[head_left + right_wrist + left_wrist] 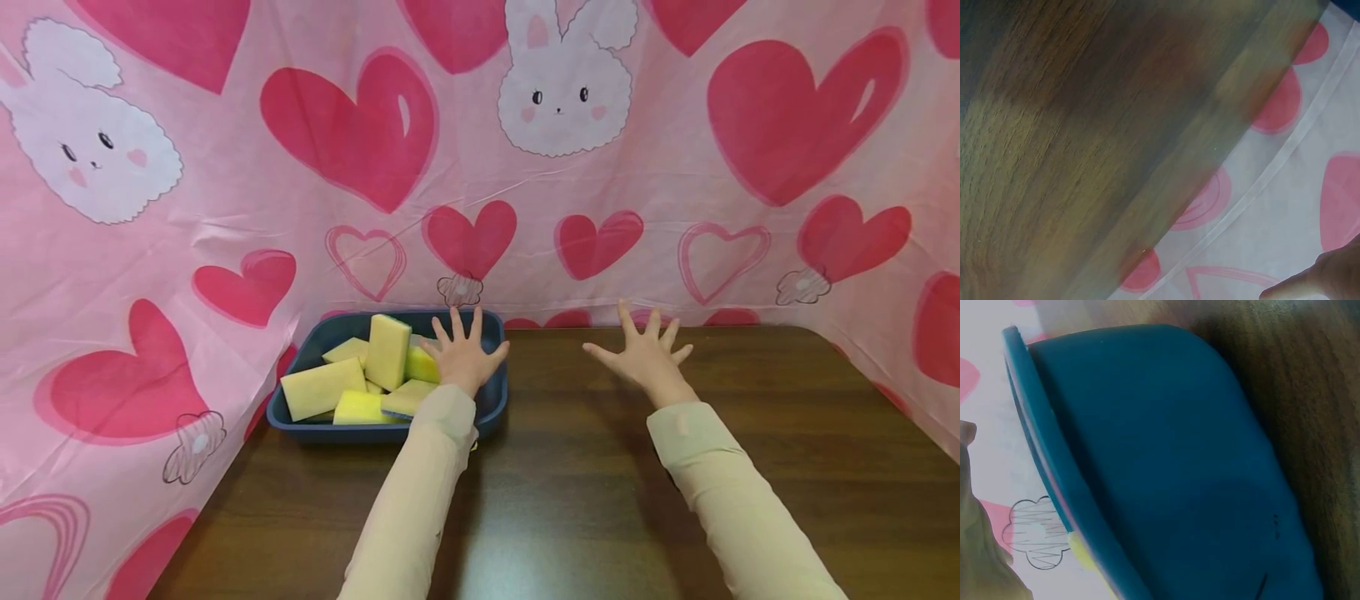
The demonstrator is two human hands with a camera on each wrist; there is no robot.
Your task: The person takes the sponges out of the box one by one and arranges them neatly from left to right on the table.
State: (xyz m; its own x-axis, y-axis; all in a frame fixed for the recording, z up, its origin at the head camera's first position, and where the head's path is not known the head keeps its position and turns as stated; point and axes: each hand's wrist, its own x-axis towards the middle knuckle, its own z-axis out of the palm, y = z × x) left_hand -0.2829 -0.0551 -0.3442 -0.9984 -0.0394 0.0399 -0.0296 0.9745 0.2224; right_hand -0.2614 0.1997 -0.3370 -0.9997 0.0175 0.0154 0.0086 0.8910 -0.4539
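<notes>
My left hand (pixel 462 358) is held with fingers spread over the right part of a dark blue basin (pixel 491 400), with nothing in its grasp. Several yellow sponges (pixel 322 389) lie piled in the basin, one standing upright among them; the hand and forearm hide part of the pile. To the right, my right hand (pixel 647 357) hovers above the table, fingers splayed and holding nothing. The left wrist view shows the basin's outer wall (pixel 1147 444) close up, with part of the left hand (pixel 985 544) at the edge. In the right wrist view, a bit of the right hand (pixel 1319 278) shows at the lower corner.
A dark brown wooden table (pixel 570 500) carries the basin at its back left. Behind and beside it hangs a pink cloth (pixel 480 175) printed with hearts and rabbits, close along the table's far edge.
</notes>
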